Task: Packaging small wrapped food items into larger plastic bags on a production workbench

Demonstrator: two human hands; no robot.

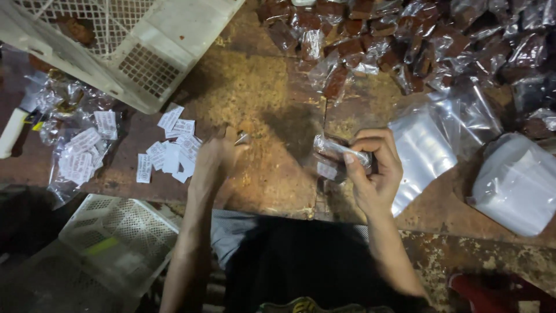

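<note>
The right hand (375, 168) curls around a small clear bag (336, 153), thumb pressed along its top and fingers folded behind, so the bag sits upright over the table (260, 98) with its mouth turned toward the other hand. Something dark shows through the plastic, though the contents cannot be made out. The left hand (219, 155) rests just beside a scatter of white paper slips (171, 152), fingertips drawn together as if pinching something small; whether a slip is actually between them cannot be told, since the fingers hide it. The slips lie loose within easy reach of that hand, and more of them sit in a clear bag (81, 153) farther left. To the right, a flat stack of empty clear bags (425, 152) lies near the right hand, with a fuller bundle of white bags (515, 182) beyond it. Across the back of the table is a heap of dark brown blocks wrapped in plastic (405, 40), well apart from both hands. A white plastic crate (145, 52) rests tilted at the table's far left corner, and another crate (110, 237) sits below on the floor beside the person's knee.
</note>
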